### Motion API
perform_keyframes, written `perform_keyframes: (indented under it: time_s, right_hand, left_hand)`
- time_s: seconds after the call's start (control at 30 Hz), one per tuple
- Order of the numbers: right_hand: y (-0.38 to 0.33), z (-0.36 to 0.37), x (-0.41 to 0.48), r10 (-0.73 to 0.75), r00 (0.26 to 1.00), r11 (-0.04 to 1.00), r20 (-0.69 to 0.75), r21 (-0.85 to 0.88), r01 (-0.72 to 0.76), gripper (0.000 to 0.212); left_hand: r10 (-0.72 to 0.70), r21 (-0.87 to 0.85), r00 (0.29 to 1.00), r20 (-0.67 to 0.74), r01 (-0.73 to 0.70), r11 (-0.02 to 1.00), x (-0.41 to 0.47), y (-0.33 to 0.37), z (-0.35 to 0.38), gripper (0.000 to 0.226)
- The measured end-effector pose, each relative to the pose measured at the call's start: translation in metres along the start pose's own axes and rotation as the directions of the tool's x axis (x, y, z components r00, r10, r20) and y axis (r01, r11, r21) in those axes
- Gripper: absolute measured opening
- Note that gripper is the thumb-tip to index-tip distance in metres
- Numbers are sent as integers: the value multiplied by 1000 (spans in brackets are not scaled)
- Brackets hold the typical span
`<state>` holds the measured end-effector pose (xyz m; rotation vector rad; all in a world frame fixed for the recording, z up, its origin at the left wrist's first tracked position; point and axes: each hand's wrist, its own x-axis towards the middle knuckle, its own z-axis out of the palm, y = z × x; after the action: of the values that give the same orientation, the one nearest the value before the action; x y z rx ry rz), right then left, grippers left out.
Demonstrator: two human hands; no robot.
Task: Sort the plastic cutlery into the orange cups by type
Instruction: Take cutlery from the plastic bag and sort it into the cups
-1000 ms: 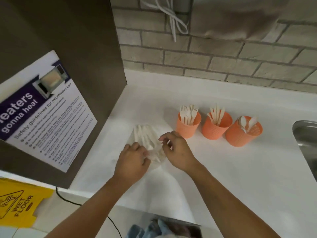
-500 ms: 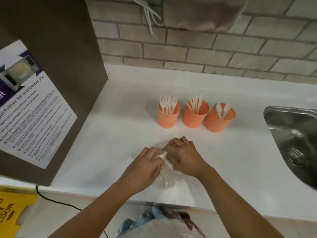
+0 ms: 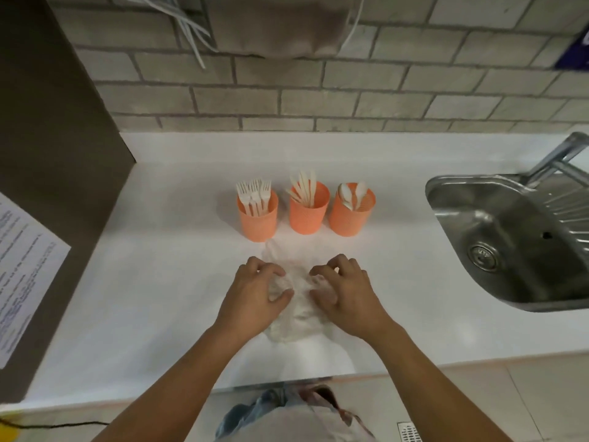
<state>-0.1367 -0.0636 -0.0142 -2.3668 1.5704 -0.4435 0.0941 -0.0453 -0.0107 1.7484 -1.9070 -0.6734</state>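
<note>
On the white counter (image 3: 165,282), near its front edge, lies a crumpled plastic bag (image 3: 298,295). The left hand (image 3: 255,295) and right hand (image 3: 345,296) sit side by side on it, slightly apart, each with curled fingers and thumb gripping the film. Just beyond the hands, three orange cups stand in a row: the fork cup (image 3: 258,223) holds forks (image 3: 254,193), the knife cup (image 3: 308,216) holds knives (image 3: 304,186), and the spoon cup (image 3: 350,220) holds spoons (image 3: 352,193). A steel sink (image 3: 497,224) lies well to the right.
</note>
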Motion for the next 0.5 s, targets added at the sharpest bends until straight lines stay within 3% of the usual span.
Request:
perform_keyframes:
  time_s: [0.2, 0.4, 0.5]
  right_hand:
    - [-14, 14, 5, -65, 996, 998, 65, -15, 67, 28]
    - [-3, 12, 11, -42, 995, 987, -86, 148, 55, 7]
    - [13, 5, 15, 20, 988, 970, -153, 244, 18, 12]
  left_hand:
    - [2, 38, 999, 39, -4, 999, -4, 8, 8, 4]
    - [-128, -166, 992, -23, 122, 979, -8, 4, -5, 10]
    - [-180, -260, 980, -87, 152, 953, -12, -1, -13, 16]
